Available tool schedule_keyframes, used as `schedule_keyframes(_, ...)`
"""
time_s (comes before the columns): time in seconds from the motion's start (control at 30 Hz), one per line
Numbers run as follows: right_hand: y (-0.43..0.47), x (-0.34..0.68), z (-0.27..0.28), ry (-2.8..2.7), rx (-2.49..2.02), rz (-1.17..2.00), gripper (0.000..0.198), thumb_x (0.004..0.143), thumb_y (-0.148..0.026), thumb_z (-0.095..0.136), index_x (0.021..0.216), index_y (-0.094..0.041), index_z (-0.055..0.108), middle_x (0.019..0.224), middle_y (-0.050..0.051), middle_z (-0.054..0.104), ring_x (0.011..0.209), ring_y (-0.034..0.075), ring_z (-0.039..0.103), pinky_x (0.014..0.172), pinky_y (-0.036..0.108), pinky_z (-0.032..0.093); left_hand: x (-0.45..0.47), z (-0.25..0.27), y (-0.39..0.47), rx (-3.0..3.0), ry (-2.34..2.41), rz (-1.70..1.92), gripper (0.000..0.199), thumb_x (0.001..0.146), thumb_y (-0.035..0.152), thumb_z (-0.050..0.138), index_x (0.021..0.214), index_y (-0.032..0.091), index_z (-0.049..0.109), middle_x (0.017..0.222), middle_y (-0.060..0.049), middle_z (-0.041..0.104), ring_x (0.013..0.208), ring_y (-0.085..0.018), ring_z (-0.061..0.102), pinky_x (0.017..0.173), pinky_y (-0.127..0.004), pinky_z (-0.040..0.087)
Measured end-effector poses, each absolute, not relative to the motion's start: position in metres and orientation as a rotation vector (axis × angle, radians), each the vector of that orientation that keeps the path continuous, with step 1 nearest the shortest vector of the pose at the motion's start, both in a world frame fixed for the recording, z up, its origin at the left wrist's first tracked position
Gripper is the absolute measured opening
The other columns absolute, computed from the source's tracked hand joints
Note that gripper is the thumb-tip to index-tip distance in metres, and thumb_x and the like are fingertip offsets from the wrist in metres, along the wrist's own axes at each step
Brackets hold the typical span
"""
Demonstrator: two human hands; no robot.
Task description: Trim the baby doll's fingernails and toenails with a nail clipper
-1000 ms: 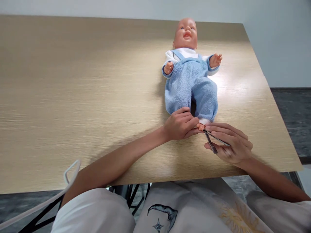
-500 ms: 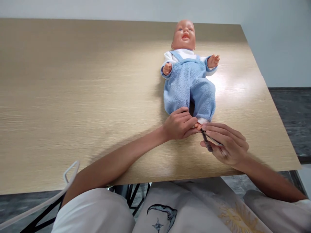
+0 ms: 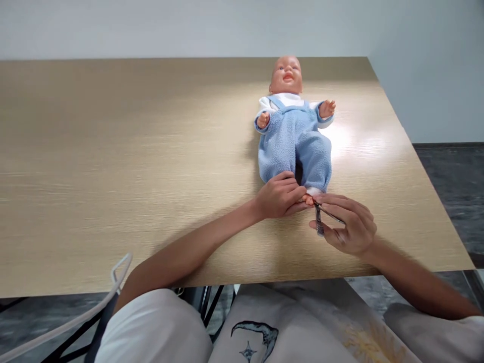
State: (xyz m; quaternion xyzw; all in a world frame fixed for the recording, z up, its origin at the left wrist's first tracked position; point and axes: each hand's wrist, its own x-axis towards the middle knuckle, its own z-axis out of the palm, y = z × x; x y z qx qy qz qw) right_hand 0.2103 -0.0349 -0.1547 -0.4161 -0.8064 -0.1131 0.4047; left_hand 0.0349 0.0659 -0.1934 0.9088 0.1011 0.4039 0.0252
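Note:
A baby doll (image 3: 295, 136) in pale blue fleece overalls and a white top lies on its back, head toward the far edge. My left hand (image 3: 280, 196) is closed around one of its feet, and the bare toes (image 3: 309, 200) stick out past my thumb. My right hand (image 3: 350, 222) grips a metal nail clipper (image 3: 318, 222), its lever raised from the body. The clipper's tip touches or nearly touches the toes; exact contact is too small to make out. The doll's other foot is hidden behind my left hand.
The light wooden table (image 3: 132, 151) stretches far to the left; its right edge slopes down beside the doll. A pale wall (image 3: 189, 27) stands behind. A white curved bar (image 3: 94, 307), perhaps a chair arm, is near my left elbow.
The view has tilted up slightly, so the doll and table sit lower in it. My right hand has shifted a little left and the clipper has turned more upright. My left hand keeps its hold.

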Motion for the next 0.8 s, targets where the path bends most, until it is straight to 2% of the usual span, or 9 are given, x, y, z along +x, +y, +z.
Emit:
schedule_keyframes(0.2,-0.034,0.210,-0.161,-1.972,-1.112,-0.252,0.035,0.070,-0.029,0.071,0.097,-0.011,0.056,0.101,0.000,0.064,0.105,-0.004,0.062,0.091,0.008,0.053,0.031,-0.189,0.066,2.958,0.253,1.107,0.039,0.102,0.040,0.040,0.075,0.015,0.051,0.066,-0.001,0.056,0.067,-0.015,0.052,0.084,-0.032,0.041)
schedule_keyframes(0.5,-0.031,0.220,-0.159,-1.826,-1.164,-0.216,0.041,0.072,-0.031,0.069,0.104,-0.009,0.056,0.093,0.000,0.064,0.092,-0.007,0.062,0.086,0.004,0.052,0.028,-0.182,0.063,3.114,0.224,0.748,0.018,0.096,0.026,0.046,0.089,0.016,0.060,0.079,-0.003,0.057,0.078,-0.019,0.050,0.085,-0.038,0.039)
schedule_keyframes(0.67,-0.020,0.239,-0.146,-1.731,-1.279,0.204,0.035,0.079,-0.026,0.062,0.107,-0.008,0.050,0.098,0.002,0.063,0.087,-0.009,0.062,0.085,0.001,0.053,0.021,-0.163,0.060,3.076,0.290,0.507,0.020,0.095,0.027,0.048,0.088,0.012,0.059,0.086,-0.007,0.061,0.091,-0.021,0.055,0.093,-0.041,0.042)
schedule_keyframes(0.77,-0.016,0.250,-0.121,-1.588,-1.215,0.409,0.031,0.082,-0.028,0.057,0.105,-0.010,0.047,0.103,0.004,0.062,0.091,-0.006,0.063,0.083,0.005,0.054,0.007,-0.126,0.054,3.001,0.260,0.483,0.017,0.095,0.027,0.052,0.092,0.013,0.060,0.102,-0.009,0.064,0.112,-0.024,0.055,0.097,-0.039,0.045)
schedule_keyframes(0.8,-0.016,0.252,-0.109,-1.532,-1.186,0.440,0.030,0.082,-0.027,0.056,0.104,-0.011,0.045,0.100,0.004,0.062,0.091,-0.005,0.064,0.082,0.006,0.055,0.000,-0.108,0.051,2.970,0.269,0.527,0.015,0.097,0.025,0.051,0.095,0.013,0.061,0.107,-0.009,0.065,0.112,-0.022,0.056,0.097,-0.036,0.047)
